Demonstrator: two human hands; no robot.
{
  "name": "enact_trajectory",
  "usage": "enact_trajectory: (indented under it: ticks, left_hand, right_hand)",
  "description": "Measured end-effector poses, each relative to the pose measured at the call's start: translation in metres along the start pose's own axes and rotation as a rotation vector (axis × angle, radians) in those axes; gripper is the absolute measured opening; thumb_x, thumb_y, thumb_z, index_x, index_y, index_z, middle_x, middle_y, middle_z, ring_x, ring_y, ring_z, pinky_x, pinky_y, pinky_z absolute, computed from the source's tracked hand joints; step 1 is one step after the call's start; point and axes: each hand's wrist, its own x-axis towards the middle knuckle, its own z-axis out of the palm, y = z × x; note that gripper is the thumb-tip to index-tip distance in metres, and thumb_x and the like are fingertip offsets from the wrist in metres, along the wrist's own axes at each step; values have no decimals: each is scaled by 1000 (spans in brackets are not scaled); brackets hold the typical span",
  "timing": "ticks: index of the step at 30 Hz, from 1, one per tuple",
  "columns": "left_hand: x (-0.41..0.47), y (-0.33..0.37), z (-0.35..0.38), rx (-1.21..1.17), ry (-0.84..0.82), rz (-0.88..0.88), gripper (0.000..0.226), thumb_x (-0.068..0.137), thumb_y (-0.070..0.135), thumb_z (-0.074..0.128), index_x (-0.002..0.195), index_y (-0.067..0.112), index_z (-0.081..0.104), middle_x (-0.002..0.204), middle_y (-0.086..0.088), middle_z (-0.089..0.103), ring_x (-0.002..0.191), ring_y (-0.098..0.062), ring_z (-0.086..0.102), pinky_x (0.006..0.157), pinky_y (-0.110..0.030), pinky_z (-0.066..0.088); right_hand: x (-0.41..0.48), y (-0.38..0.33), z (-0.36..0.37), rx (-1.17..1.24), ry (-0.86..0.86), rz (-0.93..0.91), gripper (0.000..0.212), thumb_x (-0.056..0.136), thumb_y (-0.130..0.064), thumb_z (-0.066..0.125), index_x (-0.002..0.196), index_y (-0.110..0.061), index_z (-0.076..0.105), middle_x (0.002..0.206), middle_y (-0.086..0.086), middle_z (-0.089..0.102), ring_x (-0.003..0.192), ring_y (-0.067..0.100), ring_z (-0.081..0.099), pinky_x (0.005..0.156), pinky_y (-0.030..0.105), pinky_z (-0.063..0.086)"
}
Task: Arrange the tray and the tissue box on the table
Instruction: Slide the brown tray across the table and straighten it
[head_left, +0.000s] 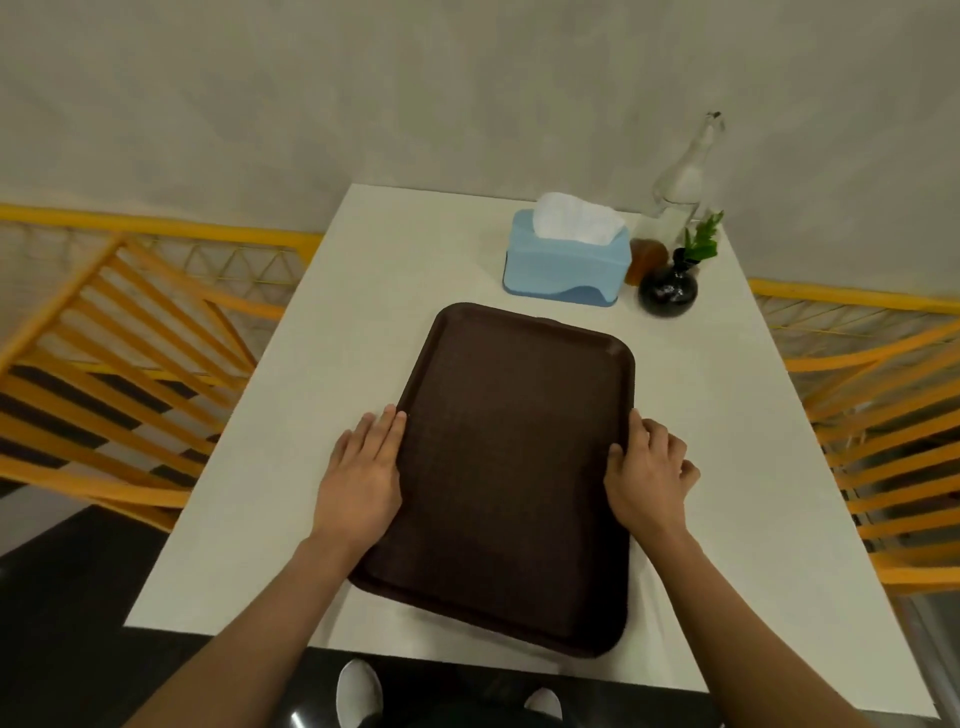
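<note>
A dark brown rectangular tray (511, 467) lies flat on the white table (727, 467), its long side running away from me and turned slightly askew. My left hand (363, 467) rests flat with fingers together against the tray's left rim. My right hand (647, 475) curls its fingers on the right rim. A light blue tissue box (566, 267) with white tissue sticking out of its top stands just beyond the tray's far edge, apart from it.
Right of the tissue box stand a small amber jar (647, 260), a round black vase with a green sprig (667, 291) and a clear glass bottle (683, 171) by the wall. Orange slatted chairs (130, 364) flank the table on both sides.
</note>
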Motion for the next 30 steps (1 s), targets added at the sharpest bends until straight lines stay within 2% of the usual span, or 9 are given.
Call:
enact_trajectory:
  ticks: [3,8,15,19,24,30]
  left_hand:
    - [-7,-22,-6,-18,12,-54,58,100,19,41,157,15,30,163,-5,31,150,-29,27,121,-46,25]
    - [-10,-59,-12,-55,25,-131,59,100,18,41,158,17,28,164,-2,29,151,-27,25,122,-45,22]
    - [-4,-106,-19,-97,40,-207,59,103,21,35,160,19,22,166,0,22,154,-23,17,125,-45,15]
    - [1,-128,-25,-140,54,-227,56,103,20,35,159,17,25,165,-2,27,153,-22,20,124,-46,20]
    - [9,-154,-31,-226,80,-248,55,103,18,37,157,14,29,163,-4,31,152,-22,22,124,-46,20]
    - [21,-178,-34,-291,66,-193,55,103,16,38,157,13,29,165,-4,27,153,-23,20,125,-44,17]
  right_hand:
    - [6,-27,7,-2,-22,-46,55,102,-33,41,154,-16,30,149,10,40,136,34,32,107,58,27]
    - [18,-71,19,-4,-56,-101,55,103,-35,39,154,-18,28,152,10,38,138,35,31,110,57,26]
    - [32,-127,29,57,-59,-217,55,104,-40,45,151,-14,37,150,11,43,136,33,38,111,50,32]
    - [20,-152,29,168,-2,-247,54,103,-38,49,149,-11,41,148,12,47,134,33,43,108,49,37]
    - [-23,-162,41,138,-41,-219,66,101,-49,47,155,-16,28,158,10,35,142,32,35,115,48,29]
    - [-49,-170,53,117,-57,-219,70,100,-41,52,157,-15,21,160,10,31,145,31,28,119,53,21]
